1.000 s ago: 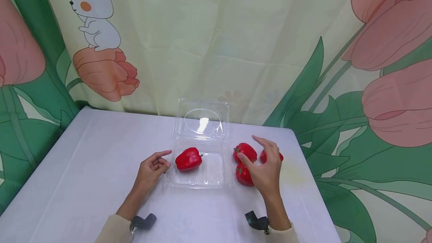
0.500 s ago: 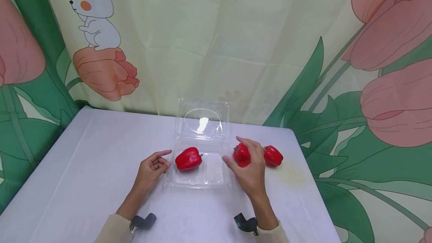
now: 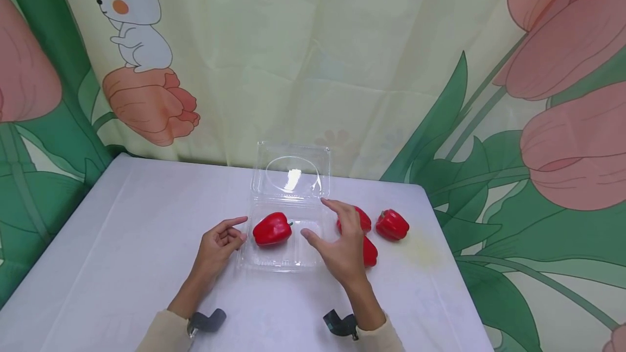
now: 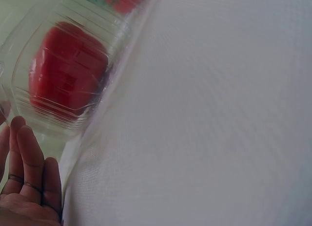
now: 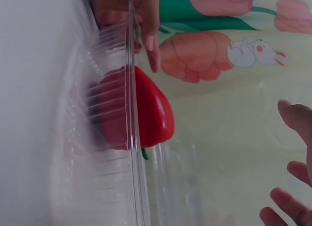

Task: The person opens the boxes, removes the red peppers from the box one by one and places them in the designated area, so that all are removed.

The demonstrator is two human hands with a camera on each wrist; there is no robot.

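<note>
A clear plastic clamshell box (image 3: 303,251) sits mid-table with its lid (image 3: 292,173) raised at the back. In its left half lies a red bell pepper (image 3: 271,228), also seen through the box wall in the left wrist view. My left hand (image 3: 219,244) is at the box's left edge, index finger and thumb apart at the rim, the other fingers bent. My right hand (image 3: 344,249), holding nothing, hovers by the box's right side with thumb and fingers spread. Behind it are two red bell peppers, one farther back (image 3: 364,219) and one nearer (image 3: 370,252), both partly hidden.
Another red bell pepper (image 3: 392,225) lies farther right on the white-covered table (image 3: 122,265). A curtain (image 3: 381,69) printed with tulips and a rabbit hangs behind the table's back edge. Each wrist carries a black camera mount.
My right hand has moved left from above the loose peppers to the box's right edge, uncovering the rightmost pepper. The left hand, the box and the pepper inside it stay put.
</note>
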